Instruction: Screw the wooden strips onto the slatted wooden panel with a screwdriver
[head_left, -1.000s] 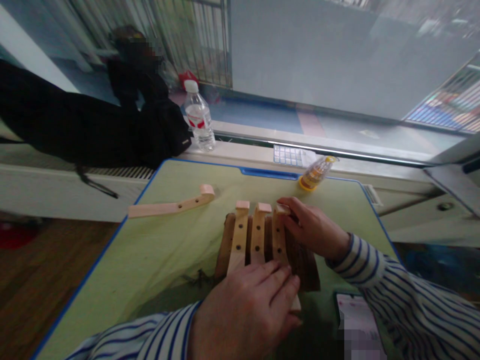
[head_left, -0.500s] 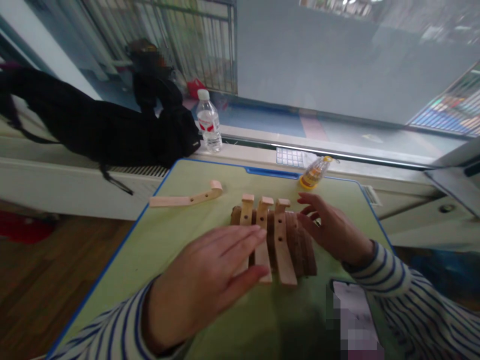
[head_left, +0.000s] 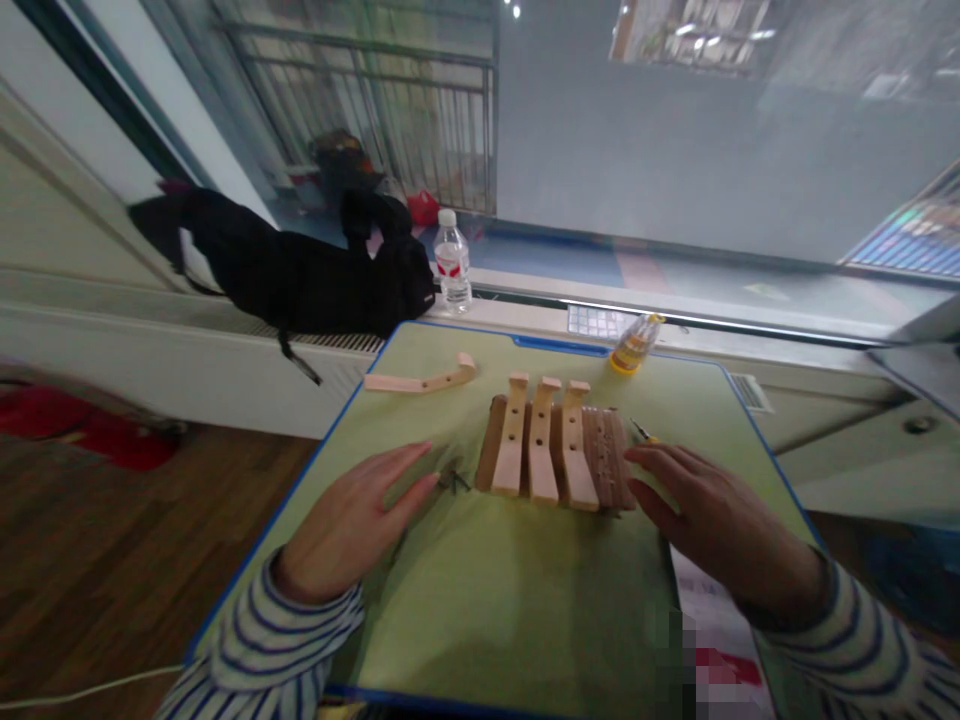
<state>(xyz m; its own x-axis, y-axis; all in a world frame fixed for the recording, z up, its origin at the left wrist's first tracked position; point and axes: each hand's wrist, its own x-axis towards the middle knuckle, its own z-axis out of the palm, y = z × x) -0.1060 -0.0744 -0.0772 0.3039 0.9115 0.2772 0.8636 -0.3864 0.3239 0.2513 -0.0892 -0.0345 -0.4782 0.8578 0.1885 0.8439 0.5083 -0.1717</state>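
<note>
A brown ridged block [head_left: 609,460] lies on the light green table top. Across it rest three pale wooden hook-shaped pieces [head_left: 542,455], side by side, each with two holes. My left hand [head_left: 360,515] is open and empty, thumb apart from the fingers, beside several small dark screws [head_left: 454,480] left of the block. At the block's right edge, my right hand [head_left: 697,515] is open with its fingers slightly bent; whether its fingertips touch the block I cannot tell. Just beyond those fingers shows a thin tool with a metal tip [head_left: 642,431], partly hidden.
Another wooden hook piece [head_left: 420,383] lies at the table's back left. A yellow-capped bottle [head_left: 634,345] stands at the back right. Behind the table are a water bottle [head_left: 453,265] and a black bag [head_left: 315,275] on the sill. A blurred phone-like object [head_left: 712,610] lies by my right forearm.
My left hand has moved left, off the wooden pieces, uncovering them and the screws. My right hand has come lower and nearer me. The camera view has shifted.
</note>
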